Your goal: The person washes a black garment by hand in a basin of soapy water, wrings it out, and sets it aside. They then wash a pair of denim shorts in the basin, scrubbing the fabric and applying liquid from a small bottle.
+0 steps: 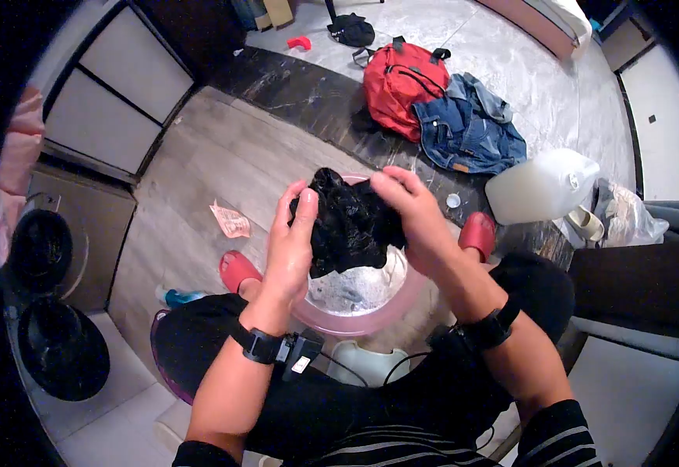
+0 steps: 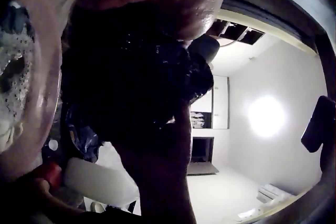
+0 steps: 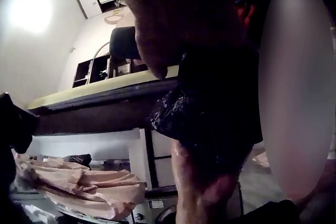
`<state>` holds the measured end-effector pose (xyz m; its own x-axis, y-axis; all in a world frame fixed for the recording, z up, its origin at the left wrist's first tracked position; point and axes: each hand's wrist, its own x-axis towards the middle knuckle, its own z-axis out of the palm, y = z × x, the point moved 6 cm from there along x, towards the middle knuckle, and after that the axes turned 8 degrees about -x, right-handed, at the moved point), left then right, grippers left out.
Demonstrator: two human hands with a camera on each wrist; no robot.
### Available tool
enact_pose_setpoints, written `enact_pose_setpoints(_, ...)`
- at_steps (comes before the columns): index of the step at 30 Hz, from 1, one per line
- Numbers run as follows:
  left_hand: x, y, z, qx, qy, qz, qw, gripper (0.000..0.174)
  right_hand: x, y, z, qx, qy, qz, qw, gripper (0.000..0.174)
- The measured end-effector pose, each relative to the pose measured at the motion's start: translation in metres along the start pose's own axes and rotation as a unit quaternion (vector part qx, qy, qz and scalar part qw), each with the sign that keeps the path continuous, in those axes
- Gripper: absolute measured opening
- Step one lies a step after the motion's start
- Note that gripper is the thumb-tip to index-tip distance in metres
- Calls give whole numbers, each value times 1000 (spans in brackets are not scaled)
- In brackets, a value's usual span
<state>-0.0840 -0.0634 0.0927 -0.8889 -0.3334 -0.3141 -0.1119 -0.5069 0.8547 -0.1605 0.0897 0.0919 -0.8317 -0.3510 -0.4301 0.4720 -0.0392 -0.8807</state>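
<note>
A wet, crumpled black cloth (image 1: 351, 226) is held up between both hands over a pink basin (image 1: 339, 323) of suds. My left hand (image 1: 293, 241) grips its left side, thumb on the near face; my right hand (image 1: 417, 218) grips the right side. White foam and pale fabric (image 1: 359, 288) show in the basin below. In the left wrist view the dark cloth (image 2: 131, 71) hangs beside the basin rim (image 2: 50, 92). The right wrist view shows the cloth (image 3: 220, 103) shiny with water, its far side hidden.
Beyond the basin lie a red backpack (image 1: 406, 86) and a denim garment (image 1: 472, 128). A large whitish jug (image 1: 542, 187) and a small white cap (image 1: 453, 201) are at the right. Red slippers (image 1: 238, 270) flank the basin, a pink packet (image 1: 231, 221) lies left, and a pale stool (image 1: 363, 362) is nearer.
</note>
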Motion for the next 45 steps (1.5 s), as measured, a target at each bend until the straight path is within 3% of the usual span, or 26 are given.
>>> enact_pose_setpoints(2,6,-6,-9,13,29,-7,999,58,0,4,-2,-130,20,-38,991,77)
enact_pose_setpoints(3,4,-10,-5,-41,-19,-57,997,62,0,6,-1,-153,20,-49,987,78)
enact_pose_setpoints(6,-1,-13,-2,-47,-59,-60,995,69,-1,8,-1,-229,49,-91,968,78)
enact_pose_setpoints(7,-2,-19,-6,-34,-86,-40,995,92,-2,8,-2,-262,77,-110,956,76)
enact_pose_setpoints(10,-18,-1,12,121,-131,33,983,118,-6,5,-4,-312,144,-145,928,60)
enact_pose_setpoints(11,-18,-3,12,114,-100,17,988,131,-9,3,0,-314,148,-167,923,56)
enact_pose_setpoints(12,-19,1,16,155,-108,45,981,129,-12,3,4,-316,152,-189,917,52)
enact_pose_setpoints(13,-17,0,15,190,-109,72,973,119,-15,1,8,-300,157,-231,912,36)
enact_pose_setpoints(14,-16,0,16,226,-109,98,963,109,-16,1,10,-287,147,-217,921,35)
enact_pose_setpoints(16,-19,-4,16,180,-53,114,976,83,-19,-1,13,-262,127,-188,938,31)
enact_pose_setpoints(21,-15,-6,13,164,31,141,976,35,-27,-24,23,-283,131,-291,904,22)
enact_pose_setpoints(24,-9,-15,13,94,-24,29,995,31,-30,-31,27,-304,105,-336,885,18)
enact_pose_setpoints(26,-12,-23,18,-8,-9,-51,999,28,-33,-41,32,-331,88,-386,856,16)
enact_pose_setpoints(29,-21,-36,24,-177,-4,-188,966,30,-33,-46,37,-361,49,-424,829,14)
enact_pose_setpoints(33,-23,-54,15,-189,-8,-286,939,36,-35,-47,43,-391,16,-432,812,15)
enact_pose_setpoints(40,-25,-58,17,-235,-61,-322,915,45,-38,-50,49,-412,-17,-445,795,16)
enact_pose_setpoints(41,-22,-55,15,-197,-63,-292,934,47,-39,-52,50,-417,-21,-450,789,16)
enact_pose_setpoints(45,-15,-65,15,-263,-65,-309,912,46,-39,-55,52,-418,-32,-458,784,17)
